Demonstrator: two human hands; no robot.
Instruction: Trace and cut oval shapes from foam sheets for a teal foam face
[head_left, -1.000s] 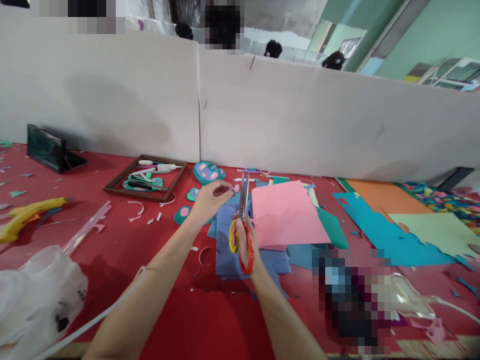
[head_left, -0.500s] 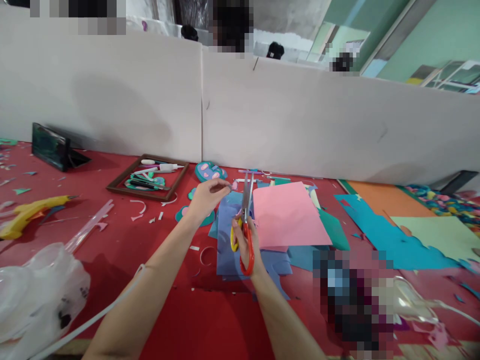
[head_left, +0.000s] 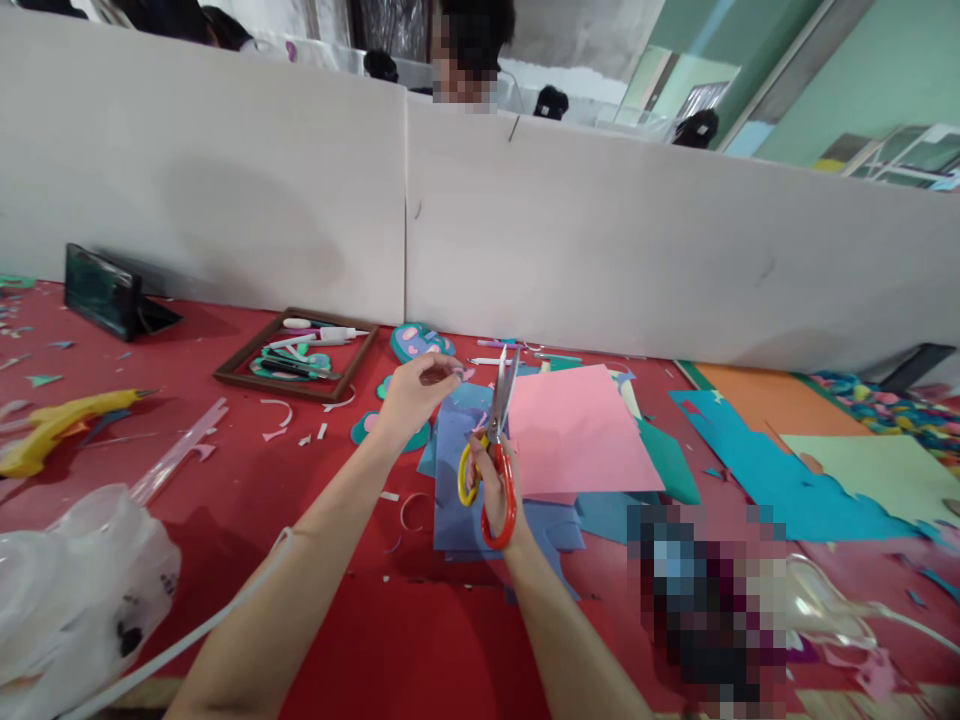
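Observation:
My right hand grips a pair of scissors by its red and yellow handles. The blades point up and away from me, with their tips slightly apart. To their left, my left hand is closed in a pinch, and a small pink piece shows at its fingertips. Under and beside my right hand lie blue-purple sheets and a pink sheet. Teal cut-out shapes with pink spots rest behind my left hand.
A brown frame holding pens and cut-outs lies at the back left. Farther left are a yellow glue gun, a propped phone and a plastic bag. Coloured sheets lie right. A white partition borders the red table.
The scissors have tilted slightly to the right, and their handles look a little farther apart. My left hand has stayed almost in place.

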